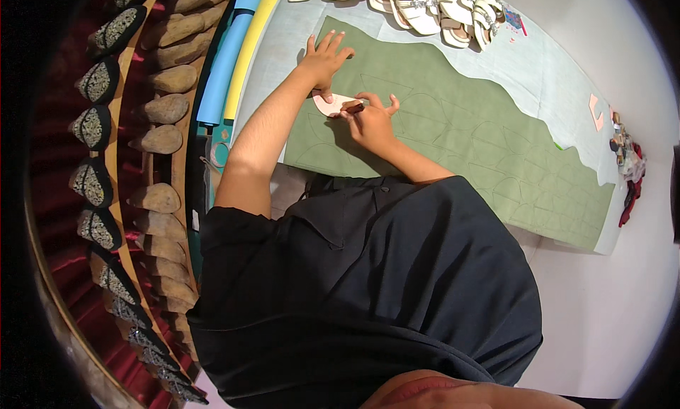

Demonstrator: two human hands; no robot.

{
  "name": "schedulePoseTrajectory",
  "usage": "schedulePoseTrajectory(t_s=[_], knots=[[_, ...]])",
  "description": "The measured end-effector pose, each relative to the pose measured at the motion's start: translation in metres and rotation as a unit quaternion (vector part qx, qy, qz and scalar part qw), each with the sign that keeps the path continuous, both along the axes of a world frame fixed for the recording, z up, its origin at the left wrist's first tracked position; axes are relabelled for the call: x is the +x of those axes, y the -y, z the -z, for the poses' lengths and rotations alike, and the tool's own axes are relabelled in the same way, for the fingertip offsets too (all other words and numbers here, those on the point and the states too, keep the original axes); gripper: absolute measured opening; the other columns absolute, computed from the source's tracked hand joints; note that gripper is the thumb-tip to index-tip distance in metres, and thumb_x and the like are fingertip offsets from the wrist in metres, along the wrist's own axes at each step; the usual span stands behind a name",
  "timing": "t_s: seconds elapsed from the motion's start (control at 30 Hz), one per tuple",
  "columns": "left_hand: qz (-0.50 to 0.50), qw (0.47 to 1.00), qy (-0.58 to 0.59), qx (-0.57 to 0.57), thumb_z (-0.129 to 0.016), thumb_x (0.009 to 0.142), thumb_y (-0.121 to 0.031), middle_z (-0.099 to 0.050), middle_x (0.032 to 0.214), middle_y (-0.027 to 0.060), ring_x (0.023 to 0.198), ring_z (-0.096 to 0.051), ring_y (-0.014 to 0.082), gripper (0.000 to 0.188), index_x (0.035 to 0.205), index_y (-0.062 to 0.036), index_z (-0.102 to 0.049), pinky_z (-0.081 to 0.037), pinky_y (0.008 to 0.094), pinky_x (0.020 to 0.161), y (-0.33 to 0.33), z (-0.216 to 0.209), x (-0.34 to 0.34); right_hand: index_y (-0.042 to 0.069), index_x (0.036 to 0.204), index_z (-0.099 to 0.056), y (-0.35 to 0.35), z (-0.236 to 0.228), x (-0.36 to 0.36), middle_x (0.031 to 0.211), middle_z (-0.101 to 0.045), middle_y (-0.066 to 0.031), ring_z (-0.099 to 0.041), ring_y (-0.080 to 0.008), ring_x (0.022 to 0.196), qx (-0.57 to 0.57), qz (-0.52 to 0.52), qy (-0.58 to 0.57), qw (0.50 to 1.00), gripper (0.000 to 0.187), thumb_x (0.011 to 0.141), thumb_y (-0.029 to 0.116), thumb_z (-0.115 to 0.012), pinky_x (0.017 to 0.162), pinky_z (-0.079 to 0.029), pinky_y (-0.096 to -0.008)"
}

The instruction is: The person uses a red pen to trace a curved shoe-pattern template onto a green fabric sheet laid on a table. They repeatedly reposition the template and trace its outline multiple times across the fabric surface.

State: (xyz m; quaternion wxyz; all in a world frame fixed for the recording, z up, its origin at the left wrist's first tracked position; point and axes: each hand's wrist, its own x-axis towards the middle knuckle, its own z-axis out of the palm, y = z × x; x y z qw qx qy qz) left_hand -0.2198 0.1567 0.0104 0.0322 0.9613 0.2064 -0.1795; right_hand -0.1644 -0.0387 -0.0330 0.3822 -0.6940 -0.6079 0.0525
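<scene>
Across the table lies a green sheet (453,118) covered with thin drawn outlines. A pale pink template (327,105) with a rounded edge rests on its left part. My left hand (324,65) is open with fingers spread over the sheet, its thumb pressing the template down. In my right hand (372,126), thumb and fingers close round a dark pen (359,107) beside the template's right end. The pen's tip is too small to make out.
White strappy sandals (418,9) line the table's far edge. Blue (227,62) and yellow rolls (253,51) stand at the left, near racks of wooden shoe lasts (164,140) and beaded black shoe pieces (92,126). A pink offcut (596,113) lies far right.
</scene>
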Motion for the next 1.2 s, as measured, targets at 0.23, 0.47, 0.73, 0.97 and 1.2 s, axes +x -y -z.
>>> schedulePoseTrajectory(t_s=[0.23, 0.47, 0.73, 0.97, 1.2], knots=[[0.008, 1.0, -0.006, 0.015, -0.096, 0.032, -0.027, -0.012, 0.157, 0.0153, 0.146, -0.006, 0.0357, 0.122, 0.137, -0.0238, -0.034, -0.011, 0.0635, 0.111, 0.003, -0.002, 0.0, 0.015, 0.086, -0.072, 0.006, -0.003, 0.03, 0.092, -0.069, 0.0045, -0.054, -0.0169, 0.11, -0.044, -0.001, -0.012, 0.999, 0.01, 0.085, 0.02, -0.064, 0.099, -0.013, -0.0594], [0.025, 0.999, 0.015, 0.023, -0.095, 0.03, -0.027, -0.013, 0.157, 0.0152, 0.146, -0.007, 0.0361, 0.119, 0.133, -0.0213, -0.036, -0.016, 0.0676, 0.108, 0.001, 0.005, -0.002, 0.017, 0.089, -0.07, 0.001, 0.003, 0.062, 0.1, -0.065, 0.0009, -0.053, -0.0168, 0.113, -0.034, -0.029, -0.031, 0.999, 0.008, 0.086, 0.02, -0.064, 0.1, -0.013, -0.0585], [0.03, 0.999, 0.018, 0.026, -0.095, 0.03, -0.028, -0.014, 0.156, 0.0157, 0.146, -0.007, 0.0365, 0.113, 0.128, -0.0195, -0.038, -0.016, 0.0683, 0.107, 0.002, 0.005, -0.001, 0.018, 0.089, -0.069, -0.003, 0.013, 0.082, 0.102, -0.064, -0.0011, -0.056, -0.0185, 0.111, -0.019, 0.019, -0.042, 0.999, 0.007, 0.087, 0.018, -0.062, 0.101, -0.013, -0.0573], [0.029, 0.999, 0.031, -0.004, -0.094, 0.031, -0.025, -0.021, 0.154, 0.0156, 0.145, -0.008, 0.0376, 0.091, 0.109, -0.0153, -0.048, -0.014, 0.0689, 0.107, 0.0, 0.005, -0.005, 0.018, 0.09, -0.068, -0.003, 0.015, 0.08, 0.102, -0.064, -0.0006, -0.056, -0.0184, 0.112, -0.024, 0.043, -0.052, 0.997, 0.007, 0.087, 0.018, -0.062, 0.102, -0.012, -0.0575], [0.027, 0.998, 0.051, -0.032, -0.092, 0.036, -0.022, -0.028, 0.151, 0.0126, 0.144, -0.01, 0.0364, 0.067, 0.091, -0.0162, -0.055, -0.011, 0.0678, 0.108, 0.005, 0.0, -0.01, 0.015, 0.087, -0.068, -0.002, 0.014, 0.078, 0.096, -0.066, -0.0009, -0.056, -0.0204, 0.102, 0.009, 0.075, -0.074, 0.994, 0.01, 0.087, 0.023, -0.062, 0.1, -0.015, -0.0583]])
